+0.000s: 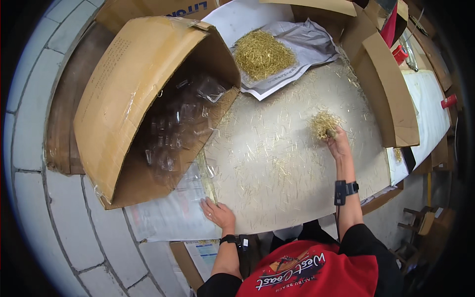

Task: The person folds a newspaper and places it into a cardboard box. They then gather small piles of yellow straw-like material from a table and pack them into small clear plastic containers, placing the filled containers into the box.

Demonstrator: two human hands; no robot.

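Your right hand [338, 142] is reaching far out across the pale, straw-littered table top [277, 163], fingers pinching a loose tuft of thin golden straw-like sticks [323, 123] that is lying just beyond your fingertips. Your left hand [217, 214] is resting flat, fingers spread, at the near edge, touching a narrow clear plastic sleeve [208, 180] whose long axis is pointing away from you toward the tipped brown cardboard box [133, 99].

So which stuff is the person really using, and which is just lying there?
In use:
- right hand gripping a clump of golden straw
- left hand touching a clear bag
- table strewn with straw

Just lying about:
- tipped cardboard box of clear plastic
- straw pile on grey sheet
- red things
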